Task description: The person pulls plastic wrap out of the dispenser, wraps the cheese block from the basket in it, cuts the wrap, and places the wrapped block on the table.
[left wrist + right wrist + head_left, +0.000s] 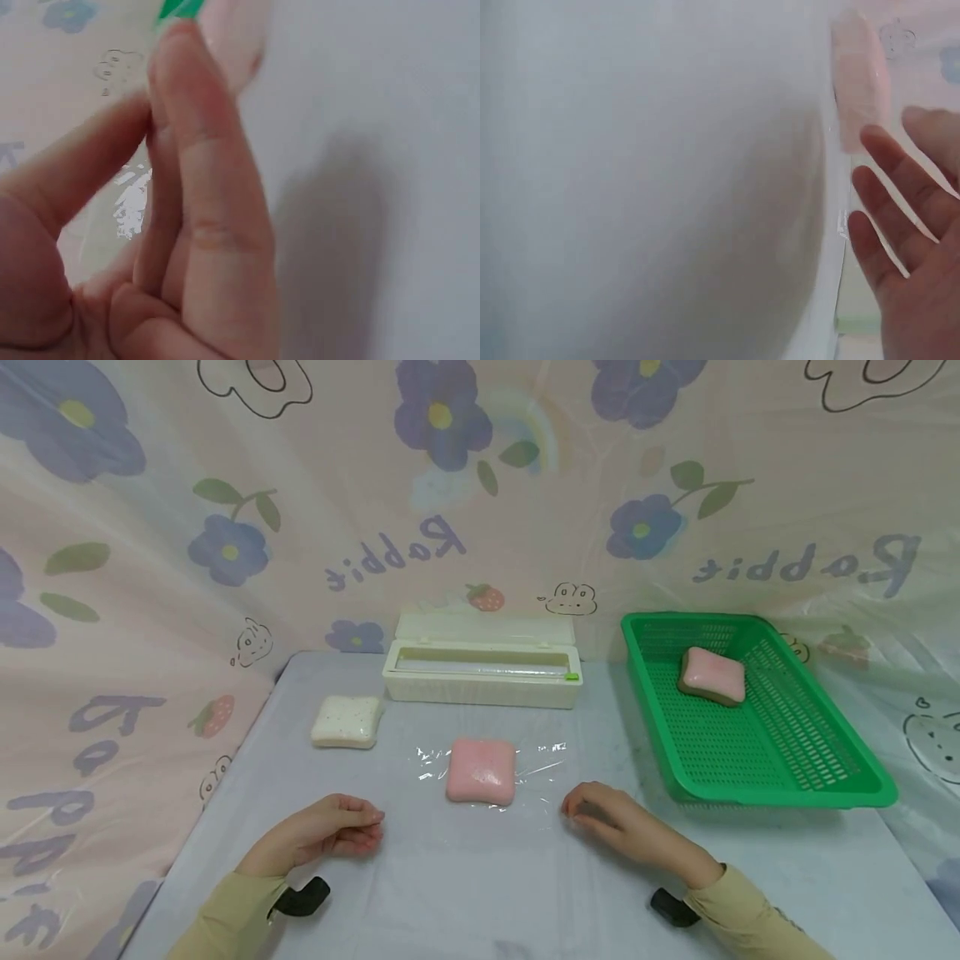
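A pink square cake of soap [481,772] lies mid-table on a sheet of clear plastic film [540,764], which shows wrinkles and glints on both sides of it. My left hand [326,835] hovers left of the film, thumb tip close against loosely bent fingers, with nothing visible between them. To the right of the film is my right hand [618,827], its fingers relaxed and spread in the right wrist view, holding nothing. A white speckled soap [347,722] sits at the left, beyond my left hand.
At the back stands a cream film dispenser box [480,692], lid raised, with a roll inside and a small green slider [572,677]. A green plastic basket [780,802] on the right holds another pink soap [712,676]. Printed curtains hang behind the table and along its sides.
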Demonstrator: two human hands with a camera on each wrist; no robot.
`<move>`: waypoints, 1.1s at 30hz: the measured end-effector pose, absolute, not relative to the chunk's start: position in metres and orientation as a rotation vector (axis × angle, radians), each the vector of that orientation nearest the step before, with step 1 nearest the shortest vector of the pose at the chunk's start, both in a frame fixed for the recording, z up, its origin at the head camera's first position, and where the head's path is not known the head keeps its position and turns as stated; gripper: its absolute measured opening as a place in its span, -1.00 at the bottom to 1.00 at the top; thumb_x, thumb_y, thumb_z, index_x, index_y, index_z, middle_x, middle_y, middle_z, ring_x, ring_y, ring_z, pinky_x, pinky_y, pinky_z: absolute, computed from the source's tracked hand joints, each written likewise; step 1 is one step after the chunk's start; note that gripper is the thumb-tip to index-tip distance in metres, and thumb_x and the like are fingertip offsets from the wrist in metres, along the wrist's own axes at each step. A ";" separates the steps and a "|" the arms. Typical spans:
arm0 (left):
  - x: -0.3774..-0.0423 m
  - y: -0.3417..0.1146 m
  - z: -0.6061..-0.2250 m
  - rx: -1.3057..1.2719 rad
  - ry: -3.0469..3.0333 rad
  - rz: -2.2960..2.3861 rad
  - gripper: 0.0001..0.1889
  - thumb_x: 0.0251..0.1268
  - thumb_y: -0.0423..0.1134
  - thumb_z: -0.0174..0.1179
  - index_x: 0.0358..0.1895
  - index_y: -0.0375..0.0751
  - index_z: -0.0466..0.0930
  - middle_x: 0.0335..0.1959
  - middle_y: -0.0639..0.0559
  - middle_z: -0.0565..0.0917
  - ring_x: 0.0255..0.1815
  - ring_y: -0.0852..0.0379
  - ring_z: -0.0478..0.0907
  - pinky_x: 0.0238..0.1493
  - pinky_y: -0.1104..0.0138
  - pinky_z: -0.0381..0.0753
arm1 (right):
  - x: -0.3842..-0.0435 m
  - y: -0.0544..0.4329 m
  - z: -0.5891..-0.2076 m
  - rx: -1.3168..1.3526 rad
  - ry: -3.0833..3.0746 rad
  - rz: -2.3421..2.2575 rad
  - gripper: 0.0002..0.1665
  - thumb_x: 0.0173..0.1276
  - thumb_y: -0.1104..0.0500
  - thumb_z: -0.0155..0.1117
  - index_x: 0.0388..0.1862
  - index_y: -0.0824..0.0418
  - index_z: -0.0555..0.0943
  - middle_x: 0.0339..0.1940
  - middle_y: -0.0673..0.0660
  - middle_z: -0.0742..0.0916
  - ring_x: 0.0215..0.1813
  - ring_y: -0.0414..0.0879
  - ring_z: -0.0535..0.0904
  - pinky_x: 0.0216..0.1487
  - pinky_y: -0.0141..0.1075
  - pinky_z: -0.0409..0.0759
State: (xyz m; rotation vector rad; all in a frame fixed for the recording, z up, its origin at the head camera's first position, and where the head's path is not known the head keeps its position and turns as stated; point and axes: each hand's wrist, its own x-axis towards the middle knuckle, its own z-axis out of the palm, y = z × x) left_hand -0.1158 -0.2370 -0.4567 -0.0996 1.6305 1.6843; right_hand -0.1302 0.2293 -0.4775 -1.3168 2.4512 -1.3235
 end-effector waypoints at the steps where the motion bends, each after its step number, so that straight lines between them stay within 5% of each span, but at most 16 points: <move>1: -0.117 -0.237 -0.456 -0.118 1.586 1.726 -0.82 0.37 -0.25 0.17 -0.20 -0.34 0.59 -0.32 -0.09 0.71 -0.33 0.13 0.67 -0.18 0.29 0.69 | -0.132 0.229 -0.478 -1.287 2.452 -1.347 -0.82 0.38 0.37 0.17 -0.11 0.14 0.52 -0.10 0.02 0.67 -0.02 -0.14 0.56 0.02 -0.38 0.52; 11: -0.129 -0.227 -0.447 -0.350 0.957 2.193 -0.78 0.53 -0.35 -0.11 -0.09 -0.32 0.55 -0.09 -0.24 0.67 0.02 -0.02 0.60 0.16 0.28 0.51 | -0.152 0.222 -0.475 -1.021 2.425 -1.521 -0.92 0.43 0.41 0.06 -0.16 0.30 0.47 -0.18 0.16 0.68 -0.09 0.03 0.60 -0.01 -0.25 0.58; 17: -0.141 -0.211 -0.446 -0.530 0.585 2.402 -0.82 0.53 -0.38 -0.15 0.08 -0.34 0.27 0.02 -0.39 0.58 0.11 -0.15 0.54 0.30 0.27 0.34 | -0.163 0.214 -0.474 -0.714 2.353 -1.568 -0.95 0.48 0.33 0.05 -0.20 0.33 0.45 -0.37 0.21 0.66 -0.34 0.14 0.57 -0.34 -0.24 0.61; 21: -0.144 -0.201 -0.450 -0.621 0.481 2.475 -0.67 0.53 -0.41 -0.18 0.26 -0.36 0.09 0.06 -0.45 0.52 0.25 -0.20 0.40 0.34 0.23 0.30 | -0.165 0.209 -0.473 -0.592 2.420 -1.492 -0.93 0.46 0.32 0.09 -0.23 0.35 0.47 -0.46 0.15 0.64 -0.44 -0.01 0.53 -0.43 -0.34 0.55; 27: -0.145 -0.192 -0.456 -0.549 0.574 2.463 -0.48 0.57 -0.37 -0.28 0.44 -0.45 -0.20 0.38 -0.50 0.10 0.46 -0.21 0.02 0.40 0.11 0.20 | -0.166 0.202 -0.475 -0.476 2.564 -1.356 -0.94 0.38 0.33 0.18 -0.30 0.32 0.52 -0.56 0.02 0.60 -0.51 -0.19 0.47 -0.49 -0.41 0.47; 33: -0.146 -0.194 -0.457 -0.431 0.656 2.389 -0.31 0.60 -0.10 -0.29 0.46 -0.44 -0.44 0.50 -0.34 -0.16 0.50 -0.16 -0.10 0.45 0.10 0.05 | -0.169 0.197 -0.476 -0.470 2.652 -1.242 -0.95 0.27 0.36 0.26 -0.39 0.30 0.56 -0.65 -0.01 0.56 -0.57 -0.21 0.42 -0.55 -0.42 0.40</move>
